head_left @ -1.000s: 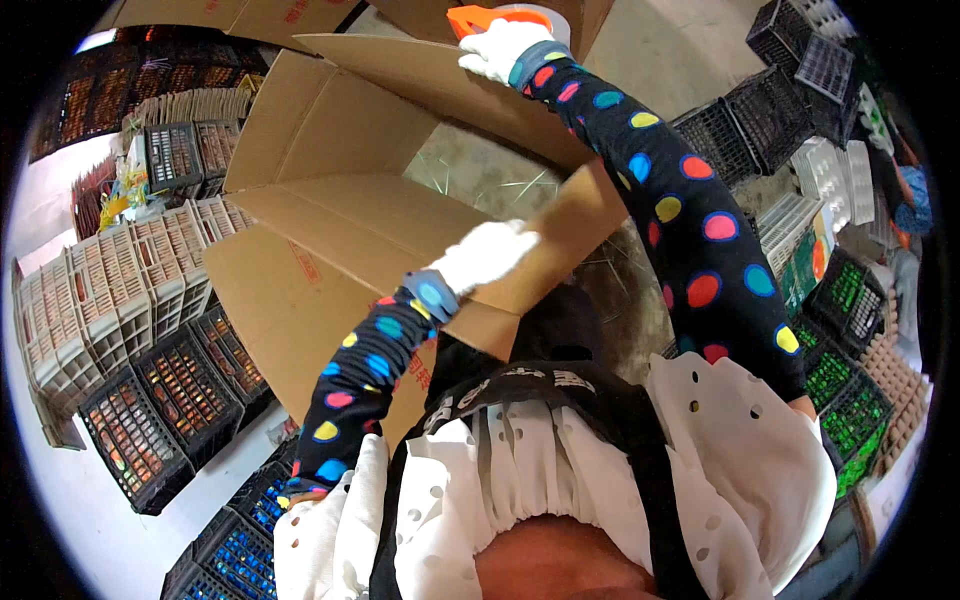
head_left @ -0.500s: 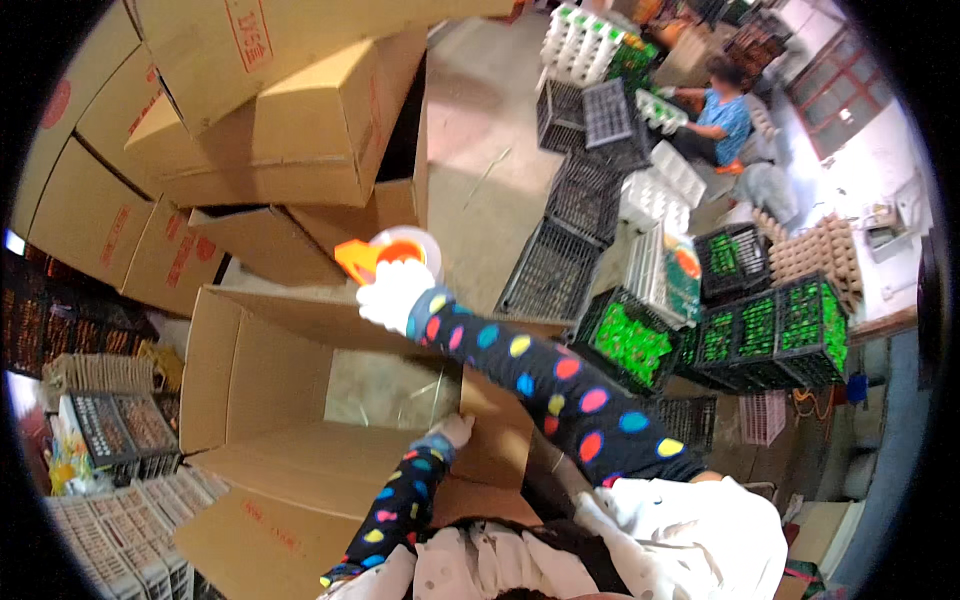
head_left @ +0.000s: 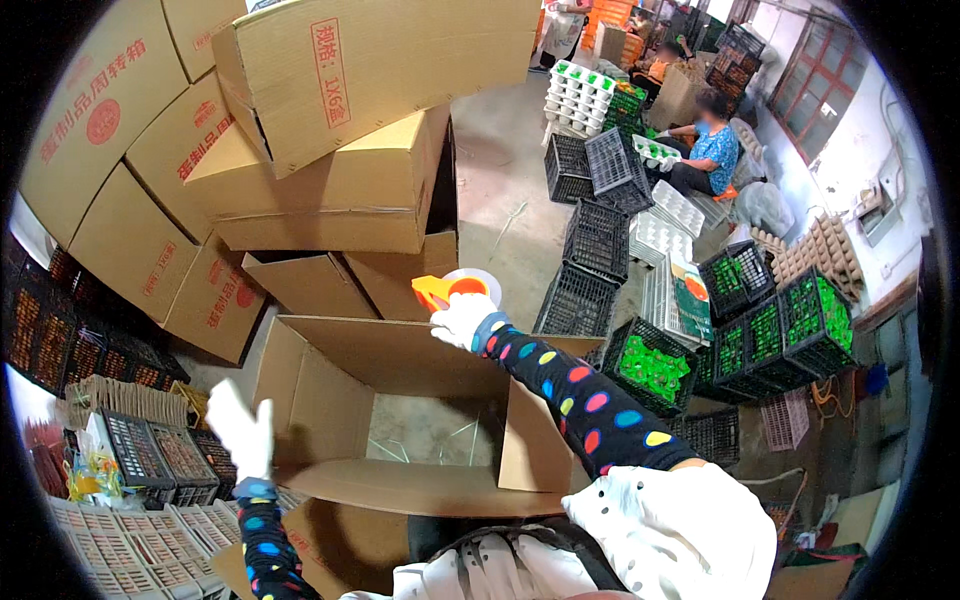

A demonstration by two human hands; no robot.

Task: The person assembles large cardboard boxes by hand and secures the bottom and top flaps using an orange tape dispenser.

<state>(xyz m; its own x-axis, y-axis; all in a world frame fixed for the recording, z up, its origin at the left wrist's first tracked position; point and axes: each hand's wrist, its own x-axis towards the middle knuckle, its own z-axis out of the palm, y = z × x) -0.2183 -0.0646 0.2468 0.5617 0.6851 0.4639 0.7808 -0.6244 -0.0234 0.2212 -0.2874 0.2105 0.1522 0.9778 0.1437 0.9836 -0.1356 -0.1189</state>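
In my right hand [head_left: 463, 320], white-gloved, is an orange tape dispenser [head_left: 431, 293] with a roll of tape on it, held above the far edge of a cardboard carton [head_left: 410, 350]. The carton stands right in front of me with flaps spread, and I can see the floor through it. My left hand [head_left: 243, 432], also gloved, is raised beside the carton's left side, fingers spread and holding nothing. Dotted dark sleeves cover both forearms.
Stacked cartons [head_left: 330, 200] rise at the far left. Stacked trays [head_left: 110, 540] lie at the lower left. Black crates [head_left: 597, 240] line the right, some with green contents [head_left: 650, 368]. A person in blue [head_left: 715, 150] sits at the far right, handling a tray; others are behind.
My left hand has let go of the carton's near right side and swung left, fingers now spread. The right hand still holds the tape dispenser. My view has shifted, and the near flap stands differently.
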